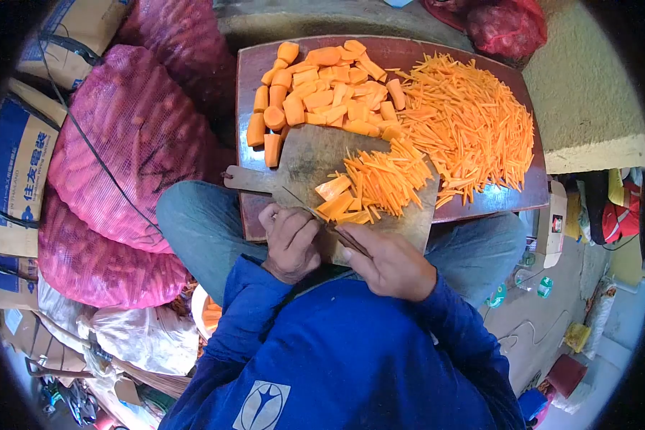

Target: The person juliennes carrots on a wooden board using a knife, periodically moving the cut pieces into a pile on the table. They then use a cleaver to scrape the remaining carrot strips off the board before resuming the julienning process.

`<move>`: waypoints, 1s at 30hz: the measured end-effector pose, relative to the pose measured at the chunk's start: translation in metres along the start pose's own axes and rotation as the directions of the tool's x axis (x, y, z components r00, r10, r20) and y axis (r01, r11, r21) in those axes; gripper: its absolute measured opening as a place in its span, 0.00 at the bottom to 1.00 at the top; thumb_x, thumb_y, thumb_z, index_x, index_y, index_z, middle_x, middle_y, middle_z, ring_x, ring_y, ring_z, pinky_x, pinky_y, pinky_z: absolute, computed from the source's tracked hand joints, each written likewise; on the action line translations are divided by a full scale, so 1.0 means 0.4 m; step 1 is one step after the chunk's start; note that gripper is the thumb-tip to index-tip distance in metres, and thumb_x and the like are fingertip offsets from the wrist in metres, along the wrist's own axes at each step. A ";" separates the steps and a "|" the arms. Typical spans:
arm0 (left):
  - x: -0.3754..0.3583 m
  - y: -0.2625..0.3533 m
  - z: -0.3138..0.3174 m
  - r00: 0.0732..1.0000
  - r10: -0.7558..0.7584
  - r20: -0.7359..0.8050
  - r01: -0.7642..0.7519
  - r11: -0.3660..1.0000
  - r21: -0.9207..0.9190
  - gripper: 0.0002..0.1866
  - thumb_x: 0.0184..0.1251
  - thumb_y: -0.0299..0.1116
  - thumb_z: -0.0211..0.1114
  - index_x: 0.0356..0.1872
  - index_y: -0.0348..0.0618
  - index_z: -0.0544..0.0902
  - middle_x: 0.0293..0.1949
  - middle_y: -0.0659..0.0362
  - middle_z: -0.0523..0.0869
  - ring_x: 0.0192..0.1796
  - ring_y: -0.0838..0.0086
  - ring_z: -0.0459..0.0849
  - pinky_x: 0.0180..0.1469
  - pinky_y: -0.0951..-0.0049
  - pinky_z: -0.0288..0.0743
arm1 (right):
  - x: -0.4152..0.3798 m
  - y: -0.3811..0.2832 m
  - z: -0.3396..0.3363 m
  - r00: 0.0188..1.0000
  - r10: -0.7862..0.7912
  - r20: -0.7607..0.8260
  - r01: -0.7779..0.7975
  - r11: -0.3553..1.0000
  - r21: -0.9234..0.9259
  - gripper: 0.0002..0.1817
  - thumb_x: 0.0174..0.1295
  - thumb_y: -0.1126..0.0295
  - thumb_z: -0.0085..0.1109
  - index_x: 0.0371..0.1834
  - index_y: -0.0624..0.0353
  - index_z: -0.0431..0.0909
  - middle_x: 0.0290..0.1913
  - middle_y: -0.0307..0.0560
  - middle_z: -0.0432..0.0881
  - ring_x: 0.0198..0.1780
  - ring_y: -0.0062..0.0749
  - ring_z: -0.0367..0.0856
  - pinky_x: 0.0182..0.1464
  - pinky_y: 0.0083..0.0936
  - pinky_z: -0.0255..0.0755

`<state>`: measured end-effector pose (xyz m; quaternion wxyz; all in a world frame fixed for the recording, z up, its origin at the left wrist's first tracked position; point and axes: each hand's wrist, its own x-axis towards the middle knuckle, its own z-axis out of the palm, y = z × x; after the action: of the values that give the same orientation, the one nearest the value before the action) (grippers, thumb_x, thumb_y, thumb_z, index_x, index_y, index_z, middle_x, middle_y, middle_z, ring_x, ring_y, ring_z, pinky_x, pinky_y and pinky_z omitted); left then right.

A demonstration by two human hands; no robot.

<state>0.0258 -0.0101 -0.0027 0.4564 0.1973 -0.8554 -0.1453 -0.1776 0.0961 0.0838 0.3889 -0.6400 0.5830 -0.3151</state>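
Observation:
A wooden cutting board with a short handle lies tilted in front of me on a dark red tabletop. On it sit a heap of carrot strips and several thicker carrot slices. My right hand is closed around the handle of a knife, whose thin blade points up and left over the board. Beside the blade, at the board's near edge, my left hand has its fingers curled in. Whether those fingers grip a piece of carrot or touch the blade is hidden.
Carrot chunks cover the table's far left part, and a large pile of carrot shreds its right. Pink mesh sacks of carrots are stacked at left near a cardboard box. A red mesh bag lies beyond the table.

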 end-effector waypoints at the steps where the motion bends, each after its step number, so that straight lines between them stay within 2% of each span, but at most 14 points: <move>1: -0.003 0.000 0.001 0.999 0.005 -0.032 -0.005 1.000 0.009 0.22 0.44 0.23 0.72 0.47 0.40 0.85 0.45 0.54 0.86 0.43 0.58 0.86 0.54 0.51 0.67 | 0.007 0.002 -0.001 1.000 -0.004 -0.002 0.004 1.000 0.001 0.17 0.79 0.62 0.62 0.61 0.61 0.77 0.39 0.69 0.89 0.41 0.71 0.89 0.44 0.60 0.82; 4: 0.000 0.009 0.000 0.999 -0.029 -0.023 0.029 1.000 0.007 0.22 0.45 0.22 0.72 0.47 0.41 0.85 0.45 0.55 0.85 0.44 0.58 0.87 0.55 0.51 0.67 | 0.023 -0.003 -0.001 0.997 0.061 0.044 -0.058 0.996 -0.062 0.16 0.79 0.60 0.60 0.56 0.62 0.76 0.38 0.70 0.88 0.40 0.72 0.88 0.44 0.62 0.81; 6: 0.004 0.010 -0.002 1.000 -0.024 -0.015 0.024 1.000 0.013 0.21 0.47 0.22 0.74 0.47 0.41 0.85 0.44 0.55 0.85 0.44 0.58 0.87 0.55 0.52 0.67 | 0.031 -0.013 -0.003 0.979 0.160 0.124 -0.126 0.960 -0.250 0.17 0.79 0.59 0.59 0.56 0.63 0.75 0.38 0.71 0.88 0.41 0.74 0.88 0.44 0.63 0.81; 7: 0.000 0.015 -0.004 0.999 -0.035 -0.005 0.036 0.999 0.030 0.20 0.49 0.23 0.76 0.47 0.41 0.85 0.44 0.55 0.84 0.44 0.58 0.87 0.56 0.53 0.67 | 0.027 -0.012 -0.007 0.980 0.160 0.116 -0.126 0.959 -0.253 0.17 0.79 0.59 0.59 0.56 0.63 0.75 0.38 0.71 0.88 0.41 0.74 0.88 0.44 0.63 0.81; 9: -0.002 0.015 0.001 0.999 -0.037 0.006 0.037 0.998 0.041 0.20 0.52 0.24 0.78 0.48 0.41 0.85 0.44 0.56 0.84 0.45 0.58 0.86 0.56 0.54 0.67 | 0.030 -0.003 -0.005 0.983 0.143 0.111 -0.116 0.969 -0.218 0.19 0.78 0.65 0.61 0.66 0.64 0.79 0.42 0.69 0.88 0.42 0.70 0.88 0.44 0.55 0.81; 10: -0.001 0.013 -0.001 0.999 -0.049 0.021 0.048 0.998 0.051 0.20 0.55 0.26 0.80 0.50 0.42 0.85 0.45 0.56 0.85 0.46 0.58 0.86 0.56 0.55 0.67 | 0.030 0.015 0.003 0.985 0.133 0.107 -0.108 0.970 -0.216 0.19 0.78 0.65 0.61 0.66 0.64 0.79 0.42 0.69 0.88 0.42 0.70 0.88 0.44 0.55 0.81; 12: 0.006 0.016 -0.007 0.995 -0.084 0.062 0.079 0.994 0.079 0.22 0.57 0.29 0.81 0.53 0.42 0.85 0.47 0.55 0.85 0.48 0.57 0.85 0.57 0.55 0.67 | 0.023 0.049 0.006 0.994 -0.095 -0.045 0.096 0.995 0.029 0.20 0.80 0.63 0.61 0.68 0.65 0.79 0.36 0.60 0.87 0.32 0.59 0.88 0.38 0.50 0.80; 13: 0.011 0.024 -0.007 0.986 -0.132 0.102 0.121 0.987 0.102 0.24 0.59 0.32 0.83 0.56 0.42 0.85 0.48 0.54 0.85 0.50 0.57 0.84 0.57 0.55 0.68 | 0.014 0.053 -0.003 0.994 -0.095 -0.047 0.096 0.995 0.030 0.20 0.80 0.63 0.61 0.68 0.65 0.79 0.36 0.60 0.87 0.32 0.59 0.88 0.38 0.50 0.80; 15: 0.026 0.039 -0.008 0.975 -0.169 0.143 0.151 0.981 0.124 0.27 0.58 0.35 0.83 0.58 0.42 0.85 0.51 0.53 0.84 0.53 0.55 0.83 0.59 0.54 0.68 | -0.008 0.044 -0.028 0.994 0.028 -0.104 -0.002 0.971 0.241 0.15 0.82 0.64 0.60 0.61 0.63 0.82 0.28 0.51 0.80 0.27 0.37 0.85 0.32 0.38 0.77; 16: 0.034 0.041 -0.008 0.963 -0.200 0.179 0.175 0.973 0.148 0.29 0.58 0.37 0.84 0.61 0.43 0.85 0.54 0.51 0.83 0.56 0.54 0.82 0.60 0.53 0.68 | -0.018 0.034 -0.045 0.994 0.027 -0.106 -0.001 0.971 0.241 0.15 0.82 0.64 0.60 0.61 0.63 0.82 0.28 0.51 0.80 0.27 0.37 0.85 0.32 0.38 0.77; 18: 0.034 0.042 -0.005 0.939 -0.238 0.247 0.201 0.966 0.165 0.32 0.58 0.41 0.85 0.63 0.42 0.84 0.56 0.49 0.82 0.58 0.52 0.81 0.63 0.52 0.69 | -0.041 0.019 -0.077 0.959 0.284 0.020 -0.238 0.762 0.603 0.16 0.85 0.62 0.57 0.63 0.62 0.82 0.27 0.34 0.73 0.24 0.16 0.74 0.27 0.21 0.68; 19: 0.036 0.043 -0.002 0.908 -0.279 0.313 0.229 0.955 0.186 0.36 0.58 0.44 0.86 0.65 0.41 0.84 0.59 0.47 0.81 0.61 0.50 0.79 0.65 0.51 0.69 | -0.049 0.031 -0.079 0.969 0.245 -0.017 -0.179 0.752 0.634 0.18 0.87 0.59 0.55 0.64 0.62 0.83 0.28 0.28 0.75 0.22 0.10 0.71 0.24 0.15 0.63; 25: 0.050 0.049 0.010 0.884 -0.275 0.379 0.191 0.951 0.244 0.42 0.60 0.54 0.84 0.71 0.42 0.81 0.64 0.46 0.78 0.65 0.48 0.76 0.68 0.47 0.66 | -0.071 0.061 -0.065 0.939 0.329 -0.097 -0.137 0.619 0.773 0.16 0.86 0.58 0.55 0.54 0.61 0.83 0.29 0.31 0.77 0.20 0.11 0.70 0.22 0.15 0.61; 30: 0.076 0.043 0.013 0.861 -0.261 0.437 0.147 0.950 0.277 0.44 0.61 0.56 0.81 0.75 0.44 0.78 0.69 0.46 0.76 0.71 0.48 0.73 0.71 0.47 0.63 | -0.092 0.051 -0.061 0.927 0.347 -0.141 -0.114 0.620 0.776 0.15 0.86 0.59 0.55 0.47 0.60 0.81 0.29 0.32 0.77 0.20 0.12 0.70 0.22 0.16 0.60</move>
<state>0.0026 -0.0087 0.0239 0.1919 0.2987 -0.9252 -0.1343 -0.2131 0.1291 0.0803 0.5710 -0.2875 0.5249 -0.5619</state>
